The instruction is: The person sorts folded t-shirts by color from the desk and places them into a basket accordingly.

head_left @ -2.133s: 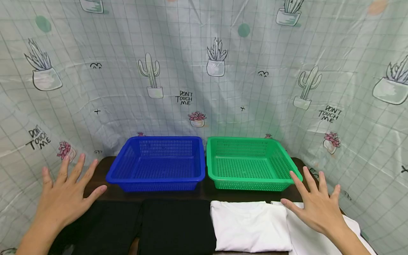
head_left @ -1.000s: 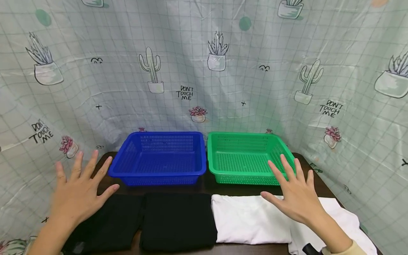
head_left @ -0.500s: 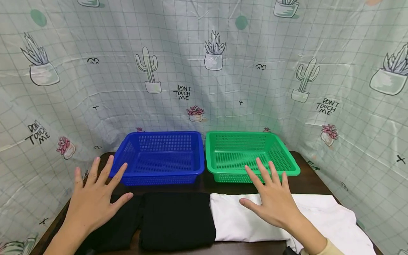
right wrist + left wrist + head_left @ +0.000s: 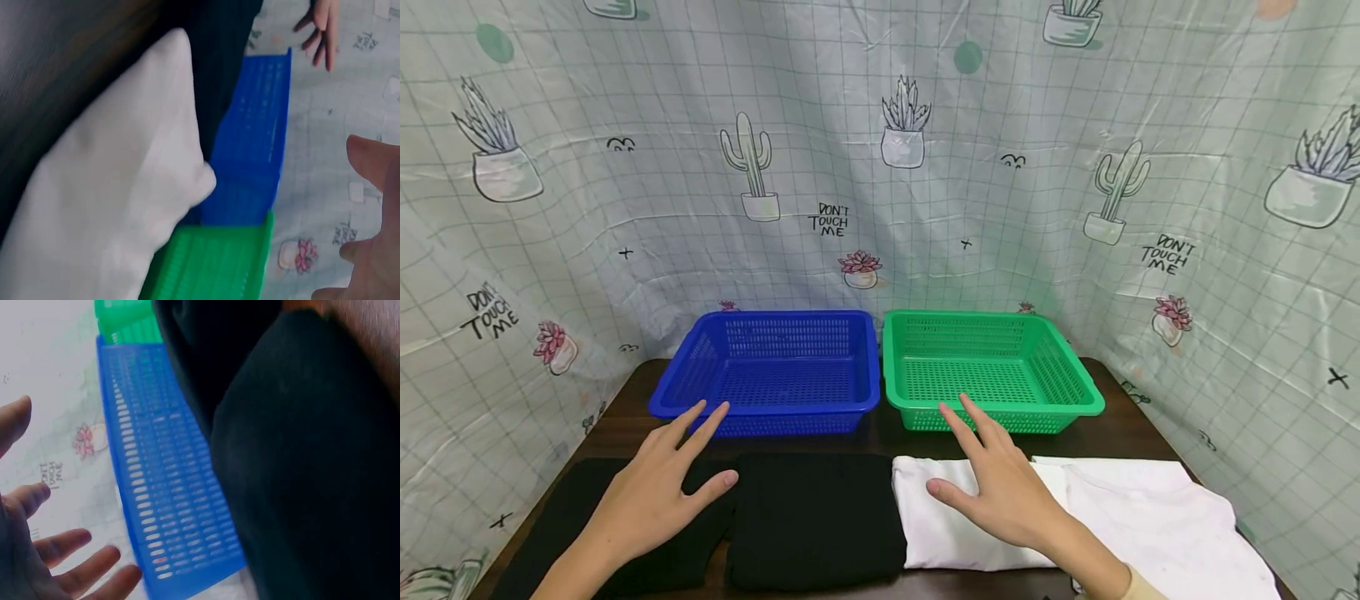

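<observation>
Over the left black folded cloth (image 4: 576,500) hovers my left hand (image 4: 651,492), fingers spread and nothing held. My right hand (image 4: 1003,492) is above the folded white cloth (image 4: 940,533), also with fingers apart and holding nothing. Between the hands lies a second black folded cloth (image 4: 818,525). Another white cloth (image 4: 1165,525) lies at the right, by the right forearm. In the left wrist view, the left hand's fingers (image 4: 87,572) are extended beside the blue basket (image 4: 169,487). The right wrist view shows the right hand (image 4: 375,231) clear of the white cloth (image 4: 119,169).
A blue basket (image 4: 763,410) and a green basket (image 4: 992,409) stand side by side at the back of the dark wooden table (image 4: 1138,425), both empty. Behind and around the table hangs a curtain (image 4: 820,150) printed with cacti.
Both hands have moved inward, toward each other, the left one to the right and the right one to the left. The cloths and baskets have stayed in place.
</observation>
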Demonstrator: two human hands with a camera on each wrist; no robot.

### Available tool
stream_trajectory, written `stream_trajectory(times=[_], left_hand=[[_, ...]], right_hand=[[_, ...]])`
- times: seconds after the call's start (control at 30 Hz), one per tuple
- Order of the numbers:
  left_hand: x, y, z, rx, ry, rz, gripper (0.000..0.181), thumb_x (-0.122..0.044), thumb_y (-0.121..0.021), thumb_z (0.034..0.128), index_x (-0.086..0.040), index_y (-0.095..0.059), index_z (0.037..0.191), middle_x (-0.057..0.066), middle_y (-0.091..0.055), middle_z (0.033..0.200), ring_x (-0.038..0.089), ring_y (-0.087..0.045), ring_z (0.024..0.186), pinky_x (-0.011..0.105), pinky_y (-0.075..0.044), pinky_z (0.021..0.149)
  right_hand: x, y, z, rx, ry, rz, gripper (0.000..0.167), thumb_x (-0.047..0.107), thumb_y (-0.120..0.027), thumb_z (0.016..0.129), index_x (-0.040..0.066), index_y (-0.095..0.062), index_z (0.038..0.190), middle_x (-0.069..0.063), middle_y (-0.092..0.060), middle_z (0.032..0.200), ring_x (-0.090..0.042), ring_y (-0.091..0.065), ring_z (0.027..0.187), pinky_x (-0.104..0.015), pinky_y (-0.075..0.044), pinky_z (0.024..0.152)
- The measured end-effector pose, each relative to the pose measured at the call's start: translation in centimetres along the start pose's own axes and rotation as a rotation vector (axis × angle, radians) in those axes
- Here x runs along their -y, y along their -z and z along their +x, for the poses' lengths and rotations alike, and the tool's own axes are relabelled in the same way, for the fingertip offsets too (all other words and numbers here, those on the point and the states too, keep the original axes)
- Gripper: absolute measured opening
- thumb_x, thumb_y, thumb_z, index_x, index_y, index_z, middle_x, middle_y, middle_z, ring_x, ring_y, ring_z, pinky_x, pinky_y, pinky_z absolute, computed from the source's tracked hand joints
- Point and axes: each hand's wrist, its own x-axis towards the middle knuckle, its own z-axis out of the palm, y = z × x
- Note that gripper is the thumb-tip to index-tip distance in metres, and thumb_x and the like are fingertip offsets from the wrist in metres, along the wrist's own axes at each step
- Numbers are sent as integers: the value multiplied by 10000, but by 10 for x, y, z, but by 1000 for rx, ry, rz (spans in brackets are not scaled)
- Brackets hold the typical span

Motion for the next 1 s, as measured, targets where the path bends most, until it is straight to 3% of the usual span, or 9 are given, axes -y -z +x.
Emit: stream_trajectory(times=[0.1, 0.2, 0.33, 0.5, 0.67, 0.83, 1.0], left_hand=[[0, -6, -1, 27, 24, -117, 840, -535, -687, 1014, -327, -261, 1707, 210, -395, 1651, 558, -479, 1375, 727, -534, 809], [0, -11, -3, 68, 43, -244, 813, -484, -689, 1030, -295, -277, 1705, 222, -445, 1595, 509, -575, 1284, 697, -535, 890], [-2, -16, -4, 152, 106, -413, 800, -453, -687, 1040, -251, -287, 1703, 222, -489, 1526, 368, -635, 1195, 514, -603, 891], [-4, -21, -4, 259, 194, -535, 807, -439, -704, 1031, -211, -307, 1696, 216, -541, 1455, 261, -639, 1124, 401, -613, 874], [-4, -27, -3, 340, 226, -589, 823, -391, -737, 1016, -156, -322, 1686, 220, -578, 1405, 290, -671, 1117, 454, -612, 882], [-4, -29, -3, 393, 230, -638, 858, -373, -756, 1004, -106, -305, 1684, 253, -605, 1394, 312, -706, 1107, 524, -608, 855], [-6, -26, -5, 457, 242, -709, 904, -332, -789, 983, -67, -281, 1683, 320, -576, 1394, 241, -736, 999, 485, -609, 796]], right_hand=[[5, -6, 2, 51, -36, 120, 896, 697, -627, 978, 424, -177, 1703, -5, -146, 1781, -437, -279, 1580, -770, -433, 1029], [8, -13, 6, 92, -53, 253, 883, 632, -663, 990, 421, -183, 1701, -25, -158, 1772, -432, -304, 1570, -733, -444, 1052], [12, -24, 11, 141, -55, 432, 840, 511, -692, 1020, 314, -243, 1702, -50, -245, 1729, -383, -452, 1463, -563, -538, 1023], [20, -34, 15, 211, -130, 643, 780, 387, -712, 1033, 243, -303, 1681, -100, -350, 1672, -318, -578, 1345, -354, -597, 882], [27, -41, 17, 304, -223, 898, 781, 321, -707, 1040, 209, -280, 1684, -201, -321, 1678, -296, -640, 1261, -407, -626, 883], [29, -48, 15, 377, -261, 958, 800, 300, -700, 1043, 162, -250, 1690, -237, -321, 1667, -285, -675, 1183, -447, -623, 889], [25, -56, 12, 400, -262, 953, 807, 228, -718, 1027, 89, -264, 1679, -279, -397, 1597, -292, -680, 1156, -464, -634, 847]])
